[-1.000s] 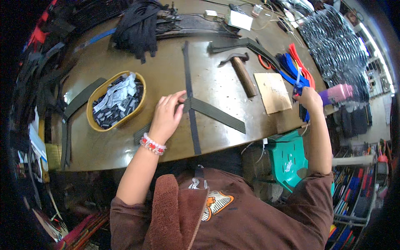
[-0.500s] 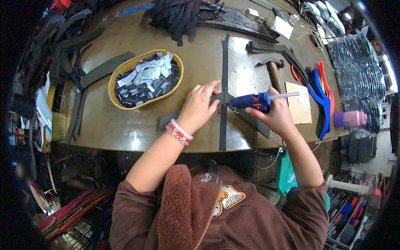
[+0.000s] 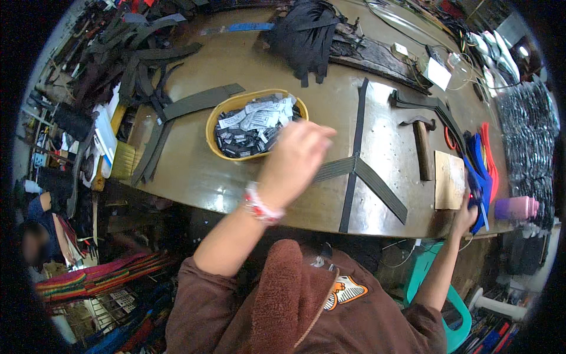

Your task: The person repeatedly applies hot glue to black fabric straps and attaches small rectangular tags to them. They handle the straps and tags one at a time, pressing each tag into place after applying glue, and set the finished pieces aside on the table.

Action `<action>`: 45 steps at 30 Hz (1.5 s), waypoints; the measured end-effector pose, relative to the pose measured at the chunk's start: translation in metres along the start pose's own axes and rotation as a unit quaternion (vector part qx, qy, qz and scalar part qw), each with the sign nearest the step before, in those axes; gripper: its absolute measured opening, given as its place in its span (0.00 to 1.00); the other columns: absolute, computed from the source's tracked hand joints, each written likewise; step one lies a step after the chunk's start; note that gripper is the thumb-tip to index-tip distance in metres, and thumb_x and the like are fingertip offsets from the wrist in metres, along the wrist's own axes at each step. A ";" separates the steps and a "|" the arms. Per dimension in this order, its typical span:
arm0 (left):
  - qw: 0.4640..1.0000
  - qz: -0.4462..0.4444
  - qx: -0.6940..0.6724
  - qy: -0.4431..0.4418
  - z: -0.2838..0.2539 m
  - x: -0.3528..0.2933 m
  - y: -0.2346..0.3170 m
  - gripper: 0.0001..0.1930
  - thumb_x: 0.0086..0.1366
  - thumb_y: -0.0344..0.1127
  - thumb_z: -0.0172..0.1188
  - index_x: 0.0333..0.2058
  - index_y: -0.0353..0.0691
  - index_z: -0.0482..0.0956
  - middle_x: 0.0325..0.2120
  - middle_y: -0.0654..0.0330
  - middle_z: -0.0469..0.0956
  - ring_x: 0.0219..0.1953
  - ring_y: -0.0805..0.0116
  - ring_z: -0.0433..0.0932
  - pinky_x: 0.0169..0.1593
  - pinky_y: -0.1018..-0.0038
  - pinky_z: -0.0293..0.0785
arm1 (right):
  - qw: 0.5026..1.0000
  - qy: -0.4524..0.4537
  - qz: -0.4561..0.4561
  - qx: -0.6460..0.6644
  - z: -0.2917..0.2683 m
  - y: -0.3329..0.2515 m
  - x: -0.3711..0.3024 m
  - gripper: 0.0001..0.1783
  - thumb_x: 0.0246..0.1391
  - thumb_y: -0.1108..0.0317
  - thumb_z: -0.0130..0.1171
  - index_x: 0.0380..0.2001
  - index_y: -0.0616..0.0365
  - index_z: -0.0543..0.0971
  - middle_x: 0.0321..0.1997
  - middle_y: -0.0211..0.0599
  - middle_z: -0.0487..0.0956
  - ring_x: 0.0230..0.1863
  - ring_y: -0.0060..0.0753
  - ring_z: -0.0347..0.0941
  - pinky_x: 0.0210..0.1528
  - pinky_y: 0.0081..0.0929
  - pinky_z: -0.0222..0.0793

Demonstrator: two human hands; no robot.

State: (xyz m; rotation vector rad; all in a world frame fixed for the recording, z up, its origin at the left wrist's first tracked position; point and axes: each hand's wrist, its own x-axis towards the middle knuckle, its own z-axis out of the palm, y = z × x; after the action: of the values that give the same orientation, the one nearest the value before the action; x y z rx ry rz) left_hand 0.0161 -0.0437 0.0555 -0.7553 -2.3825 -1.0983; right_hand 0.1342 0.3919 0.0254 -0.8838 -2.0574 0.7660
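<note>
My left hand (image 3: 296,154) is smeared by motion above the table, at the right rim of an oval yellow basin (image 3: 210,131); its finger pose is unclear. Inside the basin lie several small black pieces and printed white labels (image 3: 259,115). To its right, a dark ribbed strap (image 3: 382,187) is bent into a wide V across a straight black strip (image 3: 358,138). At the table's right front edge, my right hand (image 3: 465,219) is closed on a blue glue gun (image 3: 473,200), partly hidden against blue straps (image 3: 480,162). A clear glue stick (image 3: 483,216) projects from the gun.
A hammer (image 3: 422,150) and a cardboard piece (image 3: 449,180) lie right of the strap. Red straps (image 3: 490,159) and a pink-purple container (image 3: 516,208) stand beyond. Black straps are heaped at the back (image 3: 300,38) and far left (image 3: 138,65). A green chair (image 3: 457,318) stands below the table.
My left hand has left the ribbed strap and moved toward the basin. My right hand has carried the glue gun right, to the blue straps. The whole view has shifted.
</note>
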 end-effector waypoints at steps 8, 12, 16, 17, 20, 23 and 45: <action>0.941 -0.183 0.238 -0.155 -0.095 0.000 -0.075 0.06 0.53 0.31 0.63 0.31 0.40 0.83 0.36 0.50 0.76 0.42 0.53 0.74 0.50 0.62 0.69 | 0.966 0.144 -0.164 -0.141 -0.040 0.105 -0.046 0.20 0.56 0.63 0.60 0.45 0.68 0.75 0.44 0.46 0.77 0.44 0.45 0.72 0.51 0.38 0.66; 0.940 -0.127 0.260 -0.180 -0.091 -0.008 -0.079 0.08 0.51 0.30 0.64 0.32 0.41 0.82 0.35 0.52 0.76 0.44 0.53 0.73 0.51 0.62 0.68 | 0.984 -0.024 -0.175 0.014 -0.030 0.061 -0.111 0.08 0.56 0.76 0.54 0.39 0.66 0.77 0.40 0.43 0.77 0.43 0.40 0.73 0.48 0.30 0.67; 0.967 -0.135 0.197 -0.089 -0.093 -0.003 -0.083 0.05 0.55 0.30 0.62 0.31 0.37 0.79 0.32 0.53 0.77 0.35 0.61 0.77 0.42 0.66 0.74 | 0.969 -0.101 -0.218 0.059 -0.008 0.006 -0.116 0.15 0.48 0.86 0.50 0.40 0.64 0.77 0.39 0.41 0.75 0.39 0.34 0.73 0.42 0.25 0.69; 0.972 -0.179 0.143 -0.053 -0.094 -0.003 -0.083 0.04 0.57 0.29 0.60 0.31 0.36 0.78 0.32 0.55 0.77 0.32 0.65 0.78 0.38 0.68 0.75 | 0.969 -0.102 -0.193 0.114 -0.002 -0.009 -0.119 0.17 0.47 0.87 0.49 0.40 0.65 0.77 0.39 0.40 0.74 0.39 0.31 0.73 0.42 0.23 0.68; 0.971 -0.235 -0.019 0.030 -0.087 -0.012 -0.073 0.04 0.62 0.28 0.57 0.32 0.34 0.72 0.32 0.53 0.79 0.26 0.71 0.79 0.28 0.77 0.75 | 0.952 -0.135 -0.101 0.257 0.011 -0.062 -0.135 0.19 0.45 0.88 0.45 0.41 0.64 0.75 0.40 0.36 0.73 0.37 0.25 0.72 0.41 0.19 0.69; 0.928 -0.282 -0.243 0.034 -0.058 -0.026 -0.045 0.03 0.66 0.28 0.52 0.33 0.37 0.69 0.35 0.54 0.80 0.27 0.74 0.78 0.30 0.80 0.77 | 0.890 -0.313 -0.098 0.316 0.021 -0.112 -0.163 0.09 0.58 0.80 0.48 0.41 0.65 0.75 0.34 0.34 0.77 0.33 0.22 0.73 0.38 0.19 0.71; 0.976 -0.186 -0.058 0.102 -0.056 -0.002 -0.001 0.06 0.62 0.30 0.57 0.37 0.37 0.74 0.30 0.58 0.77 0.32 0.65 0.76 0.35 0.72 0.75 | 0.891 -0.337 -0.251 0.171 0.077 -0.174 -0.121 0.09 0.46 0.78 0.61 0.34 0.59 0.82 0.29 0.35 0.77 0.29 0.24 0.72 0.32 0.22 0.68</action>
State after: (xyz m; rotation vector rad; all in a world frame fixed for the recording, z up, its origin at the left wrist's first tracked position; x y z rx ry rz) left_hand 0.0246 -0.0889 0.0875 -0.2160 -2.3522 -1.3983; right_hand 0.0720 0.1787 0.0651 0.1668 -2.4600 1.1908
